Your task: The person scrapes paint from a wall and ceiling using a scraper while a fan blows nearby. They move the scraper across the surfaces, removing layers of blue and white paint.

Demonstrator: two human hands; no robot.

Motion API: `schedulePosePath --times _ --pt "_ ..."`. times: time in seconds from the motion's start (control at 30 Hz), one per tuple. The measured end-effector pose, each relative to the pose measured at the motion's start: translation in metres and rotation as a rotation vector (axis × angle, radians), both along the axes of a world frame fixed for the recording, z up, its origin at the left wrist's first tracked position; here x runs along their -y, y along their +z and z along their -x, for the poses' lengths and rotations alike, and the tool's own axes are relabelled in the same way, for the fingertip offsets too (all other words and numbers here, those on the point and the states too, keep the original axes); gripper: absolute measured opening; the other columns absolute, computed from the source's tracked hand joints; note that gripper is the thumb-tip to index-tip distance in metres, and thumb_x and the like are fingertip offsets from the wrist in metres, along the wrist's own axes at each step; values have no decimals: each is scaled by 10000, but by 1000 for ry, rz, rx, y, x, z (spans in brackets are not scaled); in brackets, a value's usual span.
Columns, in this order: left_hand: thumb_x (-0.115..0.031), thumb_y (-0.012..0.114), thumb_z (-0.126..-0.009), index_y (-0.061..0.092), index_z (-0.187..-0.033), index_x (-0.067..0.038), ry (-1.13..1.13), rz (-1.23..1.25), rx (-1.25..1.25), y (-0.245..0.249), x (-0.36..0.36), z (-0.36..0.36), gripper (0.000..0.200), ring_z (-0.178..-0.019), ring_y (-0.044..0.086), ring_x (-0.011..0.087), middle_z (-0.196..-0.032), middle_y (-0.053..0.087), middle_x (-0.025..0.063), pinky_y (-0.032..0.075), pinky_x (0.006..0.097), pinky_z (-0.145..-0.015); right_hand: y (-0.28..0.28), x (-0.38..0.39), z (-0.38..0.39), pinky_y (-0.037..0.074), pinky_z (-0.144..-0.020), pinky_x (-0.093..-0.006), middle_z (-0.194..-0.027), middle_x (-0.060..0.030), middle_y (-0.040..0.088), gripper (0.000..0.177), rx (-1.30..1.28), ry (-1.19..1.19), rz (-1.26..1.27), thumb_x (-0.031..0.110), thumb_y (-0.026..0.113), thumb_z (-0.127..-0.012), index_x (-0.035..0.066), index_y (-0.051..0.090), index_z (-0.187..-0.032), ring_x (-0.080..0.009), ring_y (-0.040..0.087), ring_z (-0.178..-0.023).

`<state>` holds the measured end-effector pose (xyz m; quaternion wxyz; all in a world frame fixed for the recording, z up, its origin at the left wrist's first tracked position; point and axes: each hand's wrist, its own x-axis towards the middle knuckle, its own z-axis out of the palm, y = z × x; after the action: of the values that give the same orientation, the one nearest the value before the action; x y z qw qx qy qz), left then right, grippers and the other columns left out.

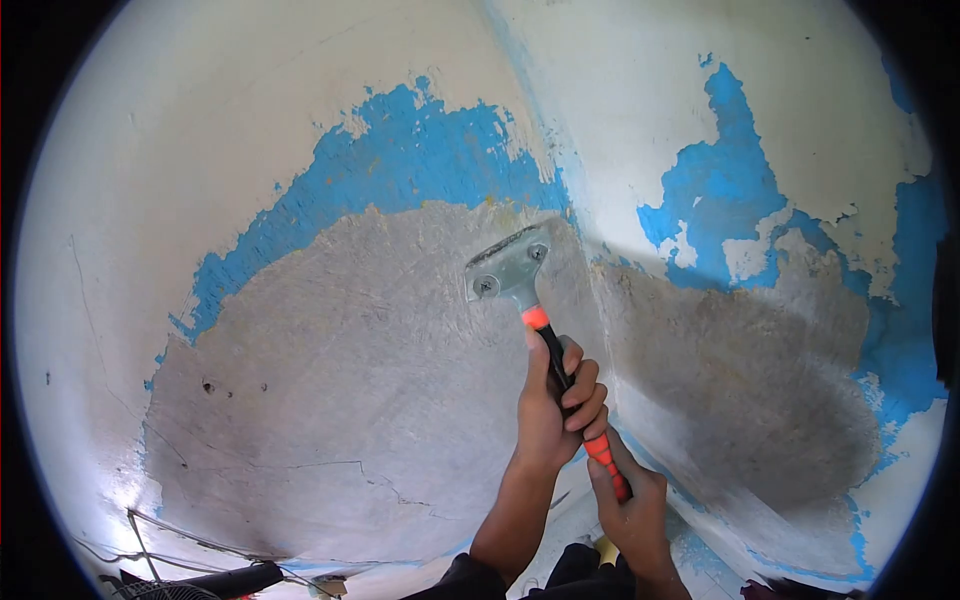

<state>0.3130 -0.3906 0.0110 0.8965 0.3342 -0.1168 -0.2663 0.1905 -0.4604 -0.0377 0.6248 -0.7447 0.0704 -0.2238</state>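
Note:
A scraper with a broad grey metal head (508, 268) and a black and orange handle (556, 362) is held in front of the bare grey wall. My left hand (550, 405) wraps round the middle of the handle, thumb laid along it towards the head. Lower down, the fingers of my right hand (632, 500) close about the red-orange butt end. The head overlaps the upper edge of the grey patch (370, 350), near the inside corner. Blue paint (430, 150) shows just above it, below cream paint (250, 90).
On the right-hand wall is another grey patch (740, 390) with ragged blue paint (725, 180) above it. Cracks and small holes (208, 385) mark the left wall. A wire fan guard (165, 590) and cables (200, 542) lie at bottom left. My feet (575, 565) show below.

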Motion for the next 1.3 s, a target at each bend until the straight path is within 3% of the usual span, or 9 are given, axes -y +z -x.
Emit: schedulePosePath --times 0.57,0.67,0.87,0.97,1.3 --pt "-629 280 -965 391 -799 -159 77 -100 70 16 9 -2 511 -355 234 51 -534 277 -63 247 231 -310 8 7 -8 447 -531 -280 -584 -139 515 399 3 10 12 139 593 -921 -19 550 -1284 -108 492 -519" --pt "-627 278 -967 391 -799 -159 82 -91 19 12 4 5 510 -354 228 53 -533 274 -62 248 234 -310 -1 2 -6 439 -524 -274 -566 -123 502 392 103 -10 29 135 590 -923 -17 553 -1283 -95 483 -518" --pt "-655 280 -952 372 -812 -153 56 -177 124 18 3 -3 529 -386 234 65 -556 266 -54 259 246 -365 6 4 -11 423 -509 -266 -557 -96 470 396 29 18 1 134 592 -923 -6 551 -1292 -89 454 -508" --pt "-637 272 -962 381 -805 -159 101 -158 66 17 6 -1 516 -359 225 50 -533 265 -61 243 235 -318 4 6 -12 416 -505 -263 -560 -86 448 393 26 33 -19 140 593 -925 -1 553 -1290 -89 437 -510" --pt "-658 274 -951 366 -807 -148 92 -205 98 19 2 -1 538 -385 224 63 -551 258 -53 252 244 -360 6 2 -12 425 -515 -270 -575 -91 466 395 42 40 -38 141 590 -925 4 551 -1294 -90 441 -523"
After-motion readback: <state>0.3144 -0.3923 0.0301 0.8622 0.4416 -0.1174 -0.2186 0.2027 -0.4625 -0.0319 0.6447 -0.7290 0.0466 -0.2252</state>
